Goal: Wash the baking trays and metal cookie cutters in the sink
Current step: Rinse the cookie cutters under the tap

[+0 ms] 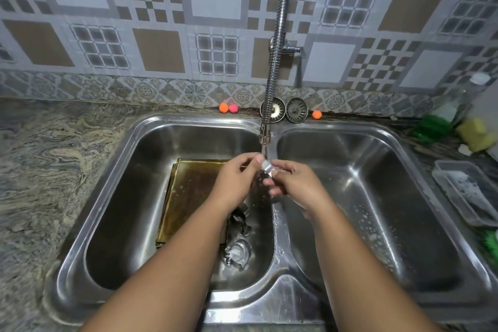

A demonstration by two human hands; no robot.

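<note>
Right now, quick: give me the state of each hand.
Left hand: closed, pinching the small metal cookie cutter under the faucet stream.
Right hand: closed, pinching the same cutter from the other side.

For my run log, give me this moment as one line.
step: rinsing | left hand, right hand: pinch cookie cutter under faucet stream | left basin: baking trays, other cutters lying
</note>
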